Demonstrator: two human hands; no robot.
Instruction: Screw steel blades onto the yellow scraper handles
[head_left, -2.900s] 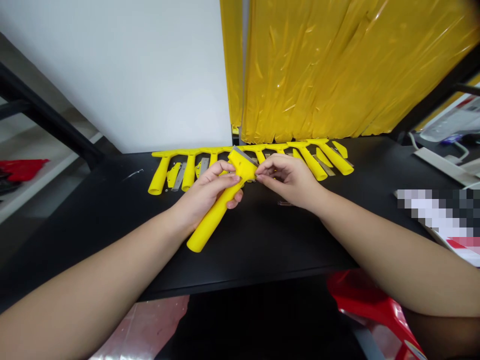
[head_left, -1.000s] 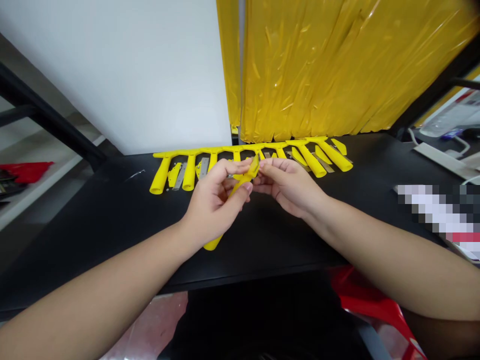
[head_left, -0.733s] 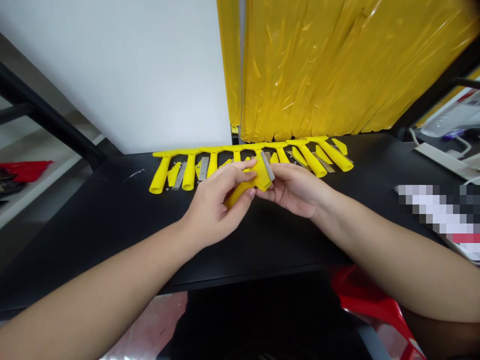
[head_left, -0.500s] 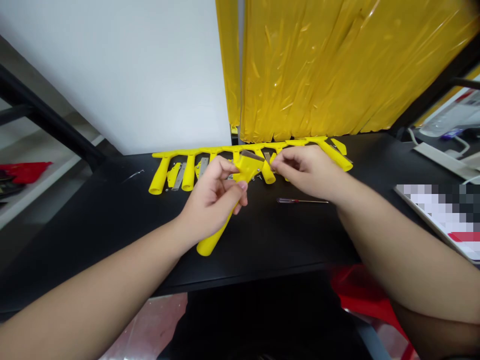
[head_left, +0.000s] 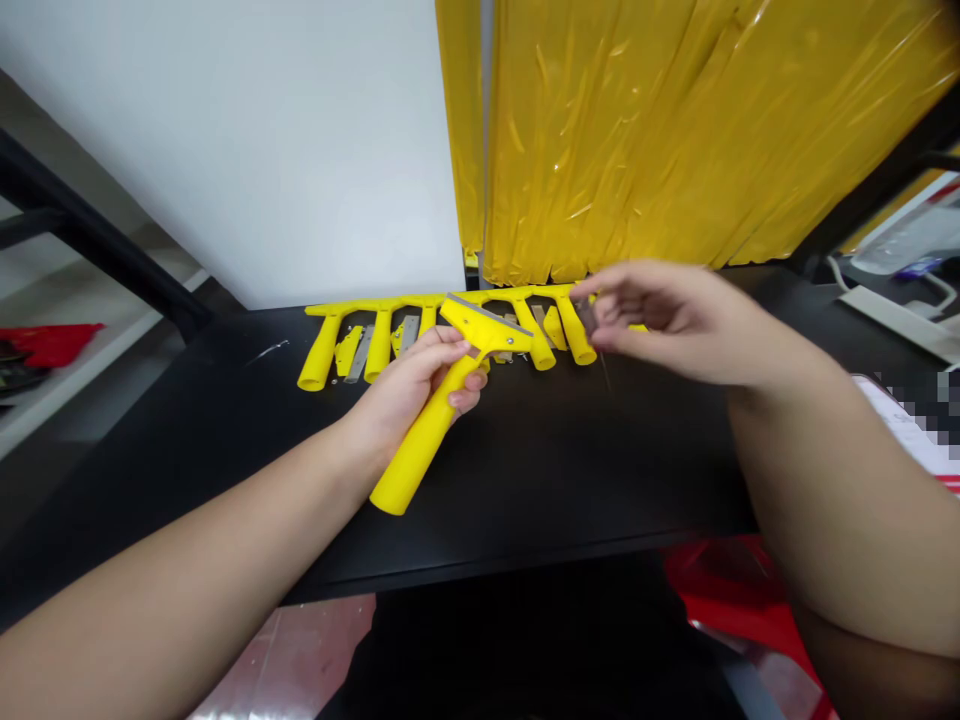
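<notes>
In my left hand (head_left: pixel 405 385) is a yellow scraper (head_left: pixel 421 440), its fingers wrapped round the upper handle. The wide head with a grey blade edge points away from me, and small screws show in its face. My right hand (head_left: pixel 679 325), slightly blurred, pinches the dark handle of a small screwdriver (head_left: pixel 588 316). Its thin shaft points down towards the table, apart from the scraper. Behind both hands stretches a row of yellow scraper handles (head_left: pixel 321 352), with yellow head plates (head_left: pixel 347 352) and metal blades (head_left: pixel 360 355) lying between them.
The black table (head_left: pixel 555 470) runs below my hands. A white panel (head_left: pixel 300 150) and crinkled yellow plastic sheeting (head_left: pixel 637 130) stand at its back. Small loose bits lie by the handles. A partly blurred-out white item (head_left: pixel 900 430) lies at the right, and a red stool (head_left: pixel 720 590) is below.
My right hand has picked up the screwdriver from the table and moved right. The left hand has turned the scraper, so its screwed face now shows.
</notes>
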